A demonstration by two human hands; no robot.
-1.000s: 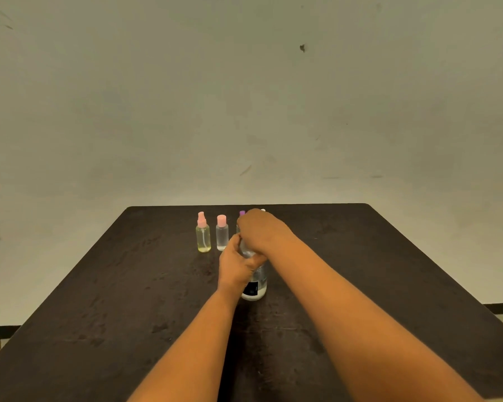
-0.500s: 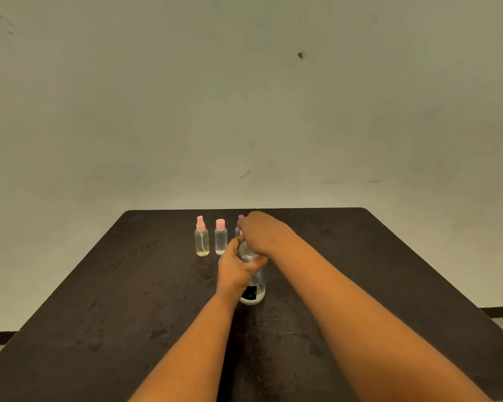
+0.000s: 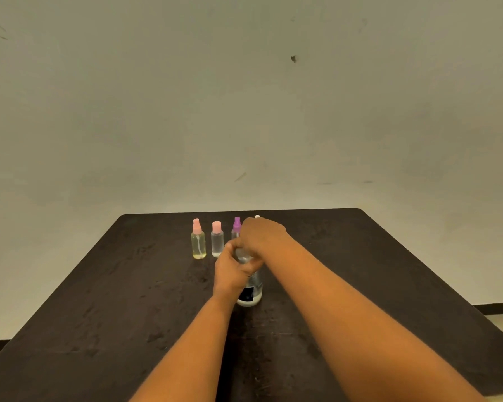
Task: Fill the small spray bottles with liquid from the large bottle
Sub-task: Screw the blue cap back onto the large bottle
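My left hand (image 3: 232, 271) is gripping the body of the large bottle (image 3: 252, 288), which is standing upright near the middle of the dark tabletop (image 3: 122, 314). My right hand (image 3: 263, 236) is curling over the bottle's top with its fingers closed round it; the cap itself is hidden. Just beyond, four bottles are standing in a row from left to right: the yellowish spray bottle (image 3: 198, 245) with a pink sprayer, the clear small bottle (image 3: 217, 242) with a pink cap, the purple-topped bottle (image 3: 237, 224) and the white-topped bottle (image 3: 257, 217). The last two are partly hidden behind my right hand. A pale wall (image 3: 244, 111) is rising behind.
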